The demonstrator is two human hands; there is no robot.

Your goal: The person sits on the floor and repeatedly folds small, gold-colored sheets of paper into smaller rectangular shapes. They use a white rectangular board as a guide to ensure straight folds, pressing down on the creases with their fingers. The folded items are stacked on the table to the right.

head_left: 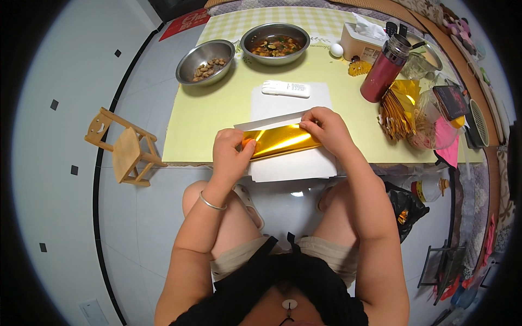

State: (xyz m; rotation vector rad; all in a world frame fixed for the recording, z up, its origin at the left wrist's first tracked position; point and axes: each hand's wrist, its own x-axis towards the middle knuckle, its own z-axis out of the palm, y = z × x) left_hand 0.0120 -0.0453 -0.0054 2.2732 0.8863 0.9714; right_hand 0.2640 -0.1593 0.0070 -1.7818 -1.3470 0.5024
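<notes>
Between my two hands stretches a shiny gold foil sheet point(283, 139), folded into a long band over a white paper sheet point(293, 169) at the table's near edge. My left hand point(232, 151) pinches the band's left end, thumb on top. At its upper right corner my right hand point(325, 129) pinches the foil with thumb and fingers. A white strip shows along the band's far edge. Just beyond, on the paper, lies a flat white device point(286, 88), like a small remote. A fanned stack of folded gold foil pieces point(399, 111) rests at the right.
Far left stand a metal bowl of peanuts point(208, 69) and a metal bowl of soupy food point(275, 48). A red thermos point(384, 70), tissue box point(363, 42), white egg point(336, 50), plastic container point(432, 122) and phone point(450, 102) crowd the right. A small wooden chair point(129, 146) stands left.
</notes>
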